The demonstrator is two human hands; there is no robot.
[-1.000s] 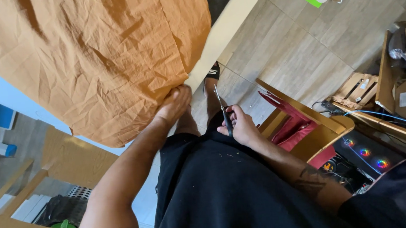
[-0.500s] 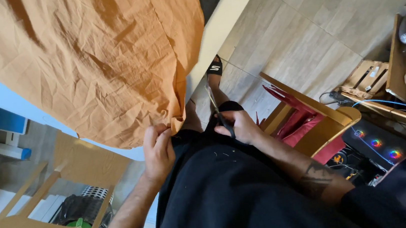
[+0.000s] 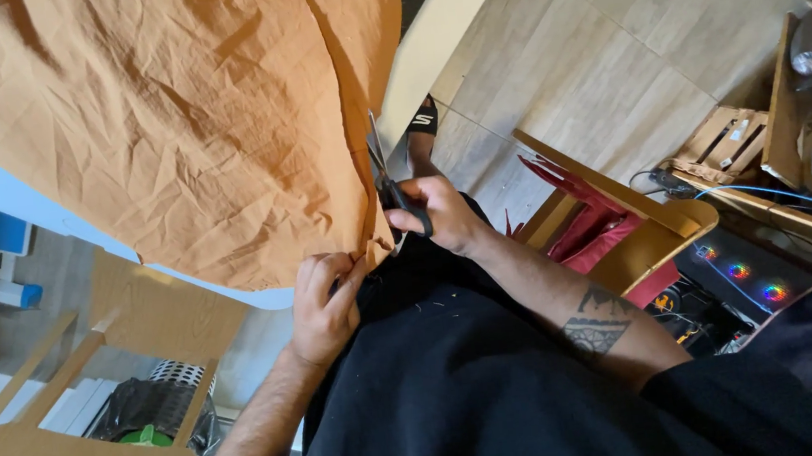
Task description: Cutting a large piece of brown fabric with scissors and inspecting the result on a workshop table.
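Our right hand [image 3: 435,217] grips scissors [image 3: 386,185] at the cloth [image 3: 165,133]; left hand [image 3: 323,302] pinches its edge. Slack cloth could skew the cut.

Our left hand [image 3: 321,302] pinches the lower edge of the orange cloth [image 3: 164,123]. Just beside that pinch, our right hand [image 3: 435,217] grips black-handled scissors [image 3: 387,182], blades pointing up along the cloth's cut edge.

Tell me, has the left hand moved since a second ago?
Yes. The left hand lay flat on the orange cloth near the table edge; it has since drawn back toward the body and now pinches the cloth's hanging edge.
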